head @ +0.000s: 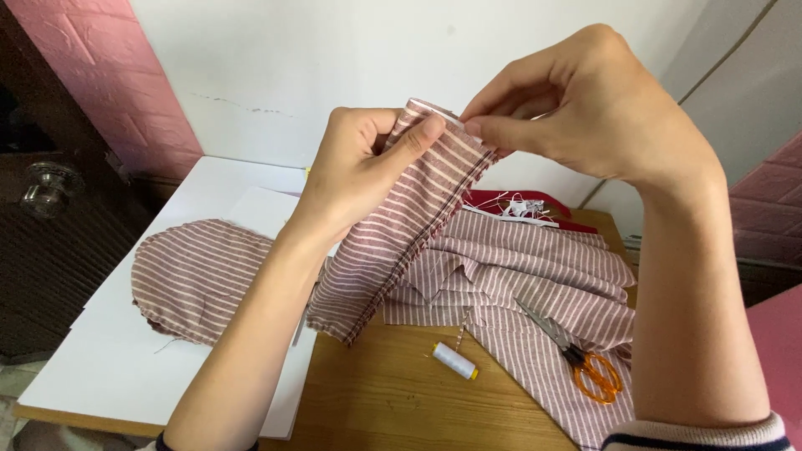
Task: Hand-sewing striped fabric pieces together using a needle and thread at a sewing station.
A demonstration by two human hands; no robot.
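Head view shows my left hand (368,167) raised above the table, gripping a striped fabric strip (401,225) near its top edge, thumb pressed flat on the front and fingers curled behind. My right hand (585,104) meets it at that same upper edge, thumb and forefinger pinched tight on the corner of the cloth; whether a needle sits between them I cannot tell, since the fingertips hide it. The strip hangs down from both hands, its dark stitched seam running along the right side, the lower end falling to the wooden table (393,401). I judge this as hand-sewing or fixing the top of that seam, with the work at the very end of the strip. A next move would call for a steady left grip to keep the edge taut and small, exact motion from the right fingertips. Below lie more striped fabric pieces (535,267), orange-handled scissors (585,359) on top of them, a white thread spool (454,360) just beside, and a rounded striped piece (196,276) on white paper (109,367).
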